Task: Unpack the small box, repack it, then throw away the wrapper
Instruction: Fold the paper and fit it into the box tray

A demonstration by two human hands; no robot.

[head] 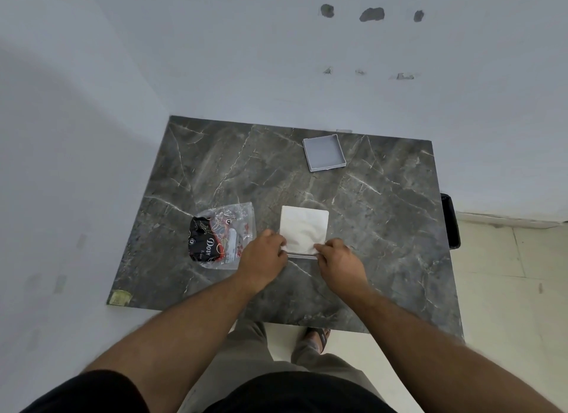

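Crumpled clear wrapper printed "Dov", lying left of white box on marble table, left hand and right hand pinching box's near corners, palms down, grey lid well apart behind

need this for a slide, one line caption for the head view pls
Both hands, left hand and right hand, pinch a white pouch on the marble table.

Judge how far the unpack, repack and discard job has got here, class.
Done: the grey lid lies off, apart at the table's far side. In hand: left hand and right hand pinch the white pad over the box base. Left: closing, and binning the wrapper, still on the table.
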